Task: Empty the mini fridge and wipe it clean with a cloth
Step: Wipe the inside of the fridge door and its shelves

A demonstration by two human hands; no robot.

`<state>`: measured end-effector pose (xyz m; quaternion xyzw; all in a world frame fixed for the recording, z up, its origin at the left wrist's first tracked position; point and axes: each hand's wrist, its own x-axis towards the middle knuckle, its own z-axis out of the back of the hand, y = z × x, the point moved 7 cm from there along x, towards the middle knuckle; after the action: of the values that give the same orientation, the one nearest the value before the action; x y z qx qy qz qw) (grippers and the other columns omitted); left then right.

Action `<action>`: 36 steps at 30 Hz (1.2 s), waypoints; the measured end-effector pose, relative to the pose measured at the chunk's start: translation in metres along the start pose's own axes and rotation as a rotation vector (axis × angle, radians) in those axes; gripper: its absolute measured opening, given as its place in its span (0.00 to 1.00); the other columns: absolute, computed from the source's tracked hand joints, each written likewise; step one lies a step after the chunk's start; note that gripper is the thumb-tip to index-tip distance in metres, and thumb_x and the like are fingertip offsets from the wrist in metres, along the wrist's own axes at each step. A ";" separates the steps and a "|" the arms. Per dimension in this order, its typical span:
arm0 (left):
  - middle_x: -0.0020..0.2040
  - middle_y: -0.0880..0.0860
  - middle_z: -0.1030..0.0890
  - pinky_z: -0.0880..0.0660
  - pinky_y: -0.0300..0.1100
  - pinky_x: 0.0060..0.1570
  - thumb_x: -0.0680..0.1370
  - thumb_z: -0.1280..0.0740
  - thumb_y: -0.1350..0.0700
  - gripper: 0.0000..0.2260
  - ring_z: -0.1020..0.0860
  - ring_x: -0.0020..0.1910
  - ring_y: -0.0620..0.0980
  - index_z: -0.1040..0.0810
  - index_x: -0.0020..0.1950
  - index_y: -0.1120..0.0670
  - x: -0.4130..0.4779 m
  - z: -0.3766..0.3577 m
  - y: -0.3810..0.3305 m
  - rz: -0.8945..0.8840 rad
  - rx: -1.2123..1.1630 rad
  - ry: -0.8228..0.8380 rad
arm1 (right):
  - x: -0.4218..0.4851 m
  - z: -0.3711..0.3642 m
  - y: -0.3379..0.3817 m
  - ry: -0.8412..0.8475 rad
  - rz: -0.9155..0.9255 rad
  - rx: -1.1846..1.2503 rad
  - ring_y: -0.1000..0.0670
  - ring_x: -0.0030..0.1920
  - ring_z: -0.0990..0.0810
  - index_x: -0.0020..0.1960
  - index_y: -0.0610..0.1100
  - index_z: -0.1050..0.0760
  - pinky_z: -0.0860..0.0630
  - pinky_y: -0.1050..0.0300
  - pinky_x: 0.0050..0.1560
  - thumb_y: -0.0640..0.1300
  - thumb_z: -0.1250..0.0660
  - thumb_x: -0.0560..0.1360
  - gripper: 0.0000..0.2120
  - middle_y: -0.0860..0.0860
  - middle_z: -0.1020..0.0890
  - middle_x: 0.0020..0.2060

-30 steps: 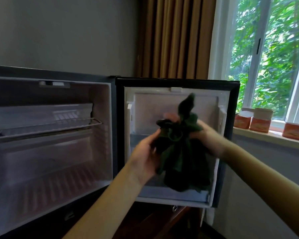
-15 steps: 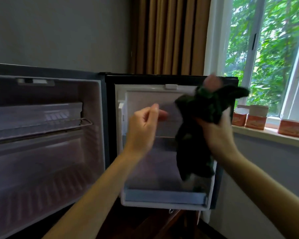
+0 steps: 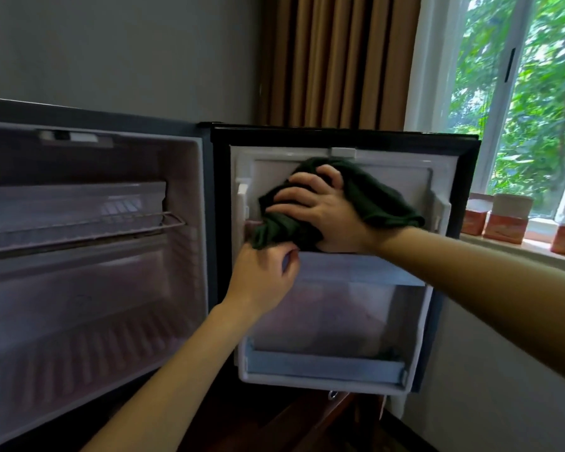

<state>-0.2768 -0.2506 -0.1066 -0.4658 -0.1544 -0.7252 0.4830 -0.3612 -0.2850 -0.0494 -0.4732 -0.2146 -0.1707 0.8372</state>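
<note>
The mini fridge [image 3: 196, 197] stands open on the left, with bare white walls and a wire shelf [image 3: 88, 230]. Its door [image 3: 444, 177] is swung out to the right, inner side facing me. My right hand [image 3: 320, 207] presses a dark green cloth [image 3: 375, 197] flat against the door's upper inner panel, fingers spread over it. My left hand [image 3: 265, 275] sits just below the cloth's lower left end, at the left end of the door's upper shelf [image 3: 366, 269]. Its fingers are curled and hidden, so what they hold cannot be told.
Several orange and white boxes [image 3: 503, 220] stand on the window sill to the right of the door. Brown curtains [image 3: 336, 60] hang behind the fridge. The door's lower shelf [image 3: 323, 363] holds nothing. Dark wooden furniture [image 3: 307, 422] lies beneath the door.
My right hand carried the cloth from the door's top right corner down and left, flat onto the upper inner panel. My left hand dropped from mid-air to the door's upper shelf.
</note>
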 end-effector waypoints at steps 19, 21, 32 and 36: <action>0.44 0.53 0.15 0.27 0.51 0.53 0.77 0.40 0.55 0.12 0.19 0.43 0.56 0.17 0.48 0.55 0.005 -0.020 0.003 0.034 0.032 0.033 | -0.024 -0.009 -0.019 0.017 -0.248 -0.051 0.37 0.63 0.39 0.65 0.56 0.32 0.33 0.35 0.50 0.46 0.34 0.70 0.25 0.46 0.35 0.65; 0.43 0.54 0.16 0.27 0.50 0.53 0.78 0.40 0.56 0.11 0.19 0.43 0.56 0.18 0.47 0.55 0.006 -0.020 0.002 0.020 0.037 0.045 | -0.022 -0.014 -0.009 0.095 -0.120 -0.026 0.37 0.64 0.39 0.63 0.56 0.28 0.33 0.35 0.51 0.45 0.29 0.67 0.25 0.48 0.30 0.65; 0.49 0.52 0.16 0.39 0.45 0.55 0.79 0.37 0.60 0.09 0.21 0.50 0.54 0.18 0.53 0.56 0.003 -0.016 0.004 0.031 0.000 0.010 | -0.075 0.018 -0.073 0.087 -0.332 0.015 0.40 0.63 0.37 0.58 0.54 0.22 0.36 0.37 0.54 0.41 0.24 0.63 0.24 0.47 0.25 0.61; 0.50 0.54 0.17 0.36 0.46 0.57 0.78 0.37 0.60 0.09 0.21 0.50 0.55 0.18 0.53 0.57 0.001 -0.012 0.003 0.044 -0.009 0.027 | -0.030 0.021 -0.059 -0.174 -0.755 0.198 0.38 0.63 0.37 0.63 0.50 0.25 0.39 0.44 0.54 0.36 0.31 0.65 0.27 0.45 0.29 0.63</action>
<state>-0.2807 -0.2613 -0.1128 -0.4614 -0.1345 -0.7213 0.4987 -0.4198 -0.2938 -0.0134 -0.2909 -0.4588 -0.4042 0.7358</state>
